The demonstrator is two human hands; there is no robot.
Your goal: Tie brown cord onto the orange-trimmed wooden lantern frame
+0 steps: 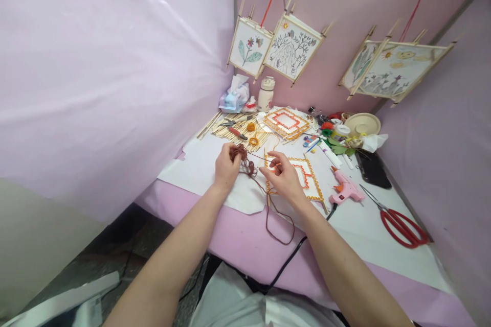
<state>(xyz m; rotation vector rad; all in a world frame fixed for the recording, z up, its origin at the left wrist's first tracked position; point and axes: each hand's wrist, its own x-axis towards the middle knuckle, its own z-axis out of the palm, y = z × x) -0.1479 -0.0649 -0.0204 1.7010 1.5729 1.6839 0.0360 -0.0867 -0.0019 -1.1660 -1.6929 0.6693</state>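
A tangled bundle of brown yarn [240,152] is in my left hand [227,166], its fingers closed round the bundle above the white paper. From there a taut strand runs across to my right hand [281,172], whose thumb and fingers are bent round the strand. A loose loop of the same yarn hangs below, over the table's front edge. Beneath and beside my right hand lies a stick frame [315,180] edged in wavy yellow yarn, with orange yarn inside; the hand covers part of it.
Behind my hands lie thin sticks [218,132], red-handled pliers [238,133] and another yarn-trimmed frame [287,121]. On the right are a pink glue gun [346,187] with a black cable, red scissors [404,227] and a phone [373,169]. A bottle [266,94] stands at the back.
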